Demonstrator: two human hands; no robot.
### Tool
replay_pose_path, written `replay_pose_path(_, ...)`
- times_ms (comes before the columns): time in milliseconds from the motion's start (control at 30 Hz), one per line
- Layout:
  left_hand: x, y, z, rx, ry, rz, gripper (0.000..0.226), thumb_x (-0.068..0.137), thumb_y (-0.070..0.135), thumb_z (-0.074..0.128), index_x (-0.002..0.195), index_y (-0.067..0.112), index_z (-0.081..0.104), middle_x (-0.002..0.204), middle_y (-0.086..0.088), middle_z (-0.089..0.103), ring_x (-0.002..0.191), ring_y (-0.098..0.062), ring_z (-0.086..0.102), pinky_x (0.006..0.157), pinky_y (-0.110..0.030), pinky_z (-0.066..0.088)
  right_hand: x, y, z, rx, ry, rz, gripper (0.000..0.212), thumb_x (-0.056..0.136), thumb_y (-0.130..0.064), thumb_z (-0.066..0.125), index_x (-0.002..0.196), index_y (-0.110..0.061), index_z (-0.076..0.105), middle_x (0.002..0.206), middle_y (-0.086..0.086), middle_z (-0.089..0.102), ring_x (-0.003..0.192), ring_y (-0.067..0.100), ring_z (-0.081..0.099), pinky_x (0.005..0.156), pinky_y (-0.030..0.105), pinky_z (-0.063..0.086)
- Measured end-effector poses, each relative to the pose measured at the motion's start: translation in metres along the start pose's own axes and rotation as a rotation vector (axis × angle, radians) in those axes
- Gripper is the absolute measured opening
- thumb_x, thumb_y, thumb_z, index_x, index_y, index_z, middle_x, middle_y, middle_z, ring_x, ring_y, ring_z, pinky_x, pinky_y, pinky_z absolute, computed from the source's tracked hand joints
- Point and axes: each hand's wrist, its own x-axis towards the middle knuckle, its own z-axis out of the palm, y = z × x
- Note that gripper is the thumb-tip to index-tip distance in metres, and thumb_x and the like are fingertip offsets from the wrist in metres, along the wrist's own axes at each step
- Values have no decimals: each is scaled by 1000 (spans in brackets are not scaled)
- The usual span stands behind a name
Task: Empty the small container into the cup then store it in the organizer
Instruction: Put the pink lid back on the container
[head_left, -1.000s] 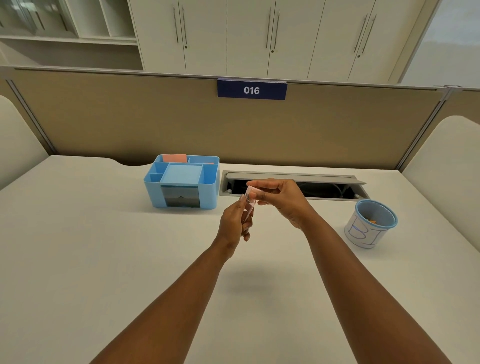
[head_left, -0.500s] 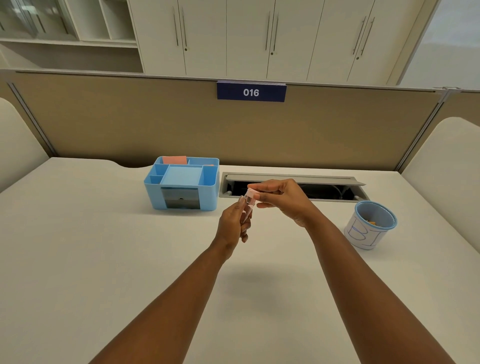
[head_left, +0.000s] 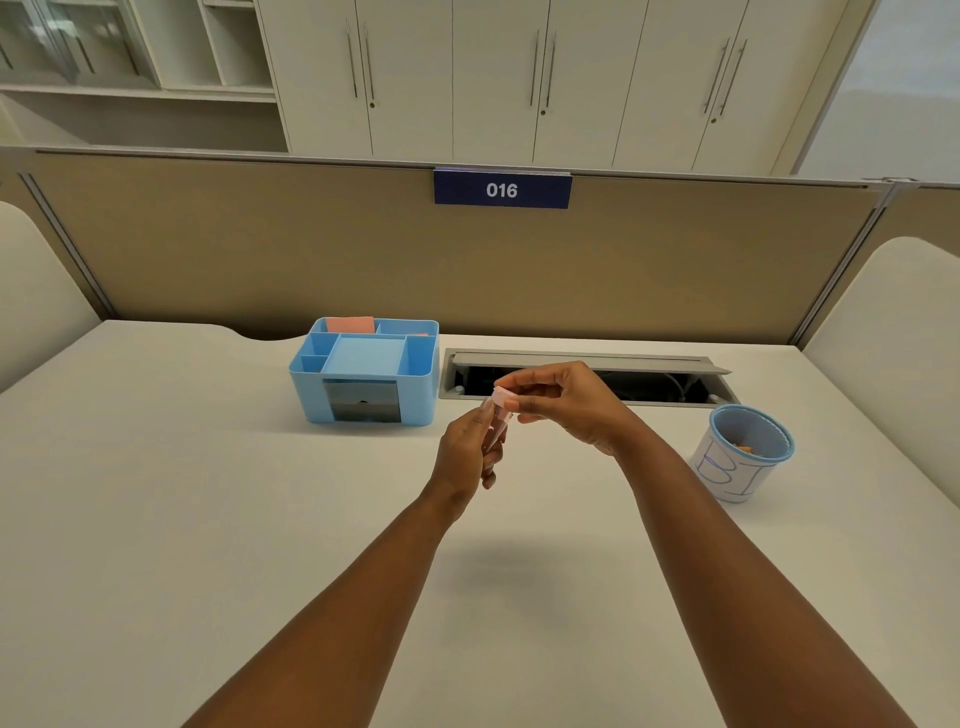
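A small clear container (head_left: 497, 418) with a pinkish cap is held above the middle of the white desk. My left hand (head_left: 467, 452) grips its body from below. My right hand (head_left: 563, 402) pinches the cap at its top with thumb and fingers. The blue organizer (head_left: 363, 376), with several open compartments and a grey drawer front, stands to the left behind my hands. The white cup (head_left: 737, 454) with a blue rim and blue scribbles stands at the right, small orange bits inside it. Most of the container is hidden by my fingers.
An open grey cable hatch (head_left: 587, 376) lies in the desk right behind my hands. A beige partition (head_left: 311, 249) with a "016" label closes the far edge. Pink notes (head_left: 350, 325) sit in the organizer's back compartment. Rounded side panels flank the desk.
Both hands have stayed together on the container, drifting slightly; my right fingers have shifted a little on the cap. Cup and organizer have not moved.
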Motion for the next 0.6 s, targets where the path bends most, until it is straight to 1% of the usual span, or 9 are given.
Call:
replay_pose_path(100, 1, 1, 0, -24, -14, -8, 38, 95, 35, 28, 67, 19, 48, 51, 2, 40, 37, -4, 39, 39, -18, 34, 1, -1, -3, 13, -7, -5, 26, 78, -15, 67, 103, -12, 66, 99, 5, 69, 89, 16, 66, 73, 20, 56)
replay_pose_path(233, 1, 0, -1, -58, -35, -36, 40, 95, 36, 27, 67, 18, 48, 42, 8, 42, 34, -4, 38, 35, -14, 34, 1, -2, -6, 13, -50, 1, 28, 78, -9, 66, 105, -10, 65, 99, 7, 68, 90, 19, 66, 77, 23, 56)
replay_pose_path(367, 1, 1, 1, -16, -40, -56, 38, 94, 38, 29, 67, 18, 47, 50, 2, 37, 36, -4, 34, 37, -17, 29, -1, -3, -9, 0, -72, 14, 29, 77, -6, 66, 105, -8, 65, 101, 11, 68, 92, 22, 66, 82, 27, 56)
replay_pose_path(500, 1, 0, 3, 65, 6, -72, 35, 94, 39, 32, 68, 20, 46, 56, 1, 38, 44, -8, 34, 38, -16, 27, -2, -3, -10, -53, -79, 30, 25, 77, -10, 68, 102, -10, 67, 101, 12, 69, 91, 21, 66, 82, 29, 56)
replay_pose_path(600, 1, 0, 5, 51, 20, -70, 35, 94, 39, 31, 69, 19, 46, 56, 2, 37, 42, -7, 34, 38, -16, 27, -2, -4, -9, -48, -55, 36, 24, 77, -12, 68, 101, -9, 67, 99, 13, 70, 89, 21, 67, 81, 30, 57)
